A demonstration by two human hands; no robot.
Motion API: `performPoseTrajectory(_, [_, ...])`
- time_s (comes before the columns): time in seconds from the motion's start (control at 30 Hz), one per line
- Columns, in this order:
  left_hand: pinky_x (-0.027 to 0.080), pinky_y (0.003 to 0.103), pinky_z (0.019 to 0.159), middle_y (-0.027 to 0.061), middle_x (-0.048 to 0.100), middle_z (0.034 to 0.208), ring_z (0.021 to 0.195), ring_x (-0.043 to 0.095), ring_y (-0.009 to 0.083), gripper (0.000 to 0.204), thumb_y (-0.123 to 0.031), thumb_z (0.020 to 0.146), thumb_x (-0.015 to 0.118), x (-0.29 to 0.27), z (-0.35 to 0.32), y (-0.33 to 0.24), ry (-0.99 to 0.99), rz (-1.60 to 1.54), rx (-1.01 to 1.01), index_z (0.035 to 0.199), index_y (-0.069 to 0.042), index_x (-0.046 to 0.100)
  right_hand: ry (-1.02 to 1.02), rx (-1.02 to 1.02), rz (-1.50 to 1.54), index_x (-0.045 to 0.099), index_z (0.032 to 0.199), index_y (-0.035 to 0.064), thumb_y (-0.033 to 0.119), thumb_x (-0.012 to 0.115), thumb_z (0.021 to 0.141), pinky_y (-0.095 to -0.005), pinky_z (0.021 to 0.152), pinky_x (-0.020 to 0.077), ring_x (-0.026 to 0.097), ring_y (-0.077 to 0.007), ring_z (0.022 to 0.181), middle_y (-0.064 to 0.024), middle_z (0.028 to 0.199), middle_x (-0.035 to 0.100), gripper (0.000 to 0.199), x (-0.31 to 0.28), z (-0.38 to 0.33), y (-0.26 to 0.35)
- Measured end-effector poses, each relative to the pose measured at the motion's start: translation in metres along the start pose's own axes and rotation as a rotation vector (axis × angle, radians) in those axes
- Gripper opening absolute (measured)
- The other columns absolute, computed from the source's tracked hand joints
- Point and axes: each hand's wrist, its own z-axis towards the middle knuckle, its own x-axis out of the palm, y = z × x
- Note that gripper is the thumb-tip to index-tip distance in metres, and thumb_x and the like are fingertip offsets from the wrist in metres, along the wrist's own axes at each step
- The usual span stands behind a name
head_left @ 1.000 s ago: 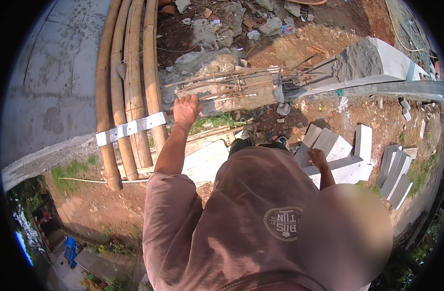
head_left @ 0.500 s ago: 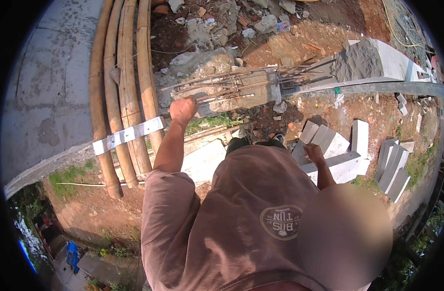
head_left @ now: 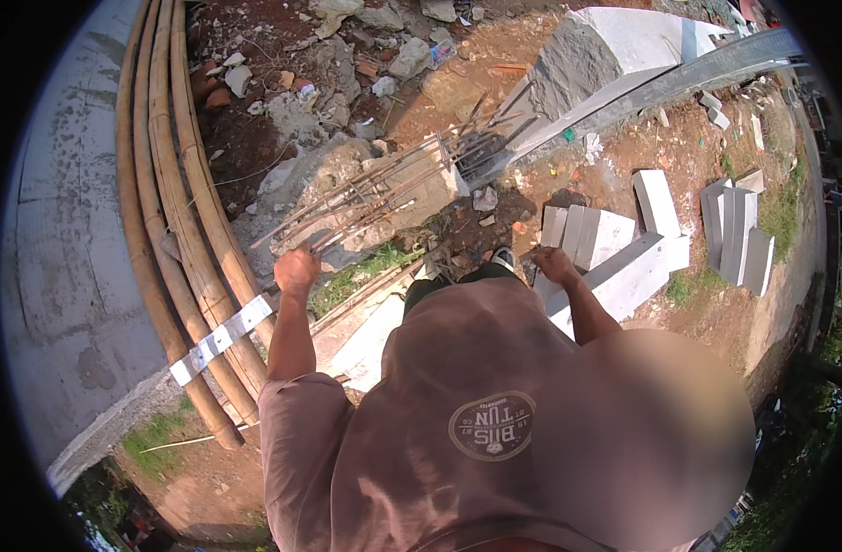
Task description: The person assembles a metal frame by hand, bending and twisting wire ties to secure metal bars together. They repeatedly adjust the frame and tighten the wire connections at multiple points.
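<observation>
Left hand (head_left: 297, 269) is closed around the near ends of the rebar bundle (head_left: 384, 189), which lies over a concrete lump (head_left: 347, 184) beside the bamboo poles (head_left: 177, 221). Right hand (head_left: 554, 264) hangs by the white blocks (head_left: 614, 244), grip unclear. Risk: loose bars could splay or slip, one-handed hold. Versus half a second ago, the view sits closer and the bars angle steeper
</observation>
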Motion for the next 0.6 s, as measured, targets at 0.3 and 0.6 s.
performPoseTrajectory(0.3, [0.05, 0.042, 0.079, 0.013, 0.069, 0.083, 0.082, 0.067, 0.0306, 0.041, -0.047, 0.081, 0.062, 0.012, -0.005, 0.005, -0.129, 0.079, -0.003, 0.101, -0.012, 0.06, -0.082, -0.03, 0.11, 0.065, 0.087, -0.0007, 0.03, 0.057, 0.085, -0.0393, 0.071, 0.048, 0.063, -0.029, 0.072, -0.0182, 0.077, 0.065, 0.032, -0.026, -0.019, -0.044])
performPoseTrajectory(0.6, [0.034, 0.047, 0.098, 0.0137, 0.053, 0.119, 0.114, 0.049, 0.029, 0.07, -0.06, 0.083, 0.055, -0.021, -0.054, -0.054, -0.388, 0.055, -0.116, 0.125, -0.004, 0.05, -0.003, 0.121, 0.202, 0.064, 0.099, -0.0067, 0.026, 0.06, 0.086, -0.0312, 0.06, 0.0492, 0.061, -0.0152, 0.062, -0.0081, 0.075, 0.064, 0.035, -0.11, -0.009, -0.112])
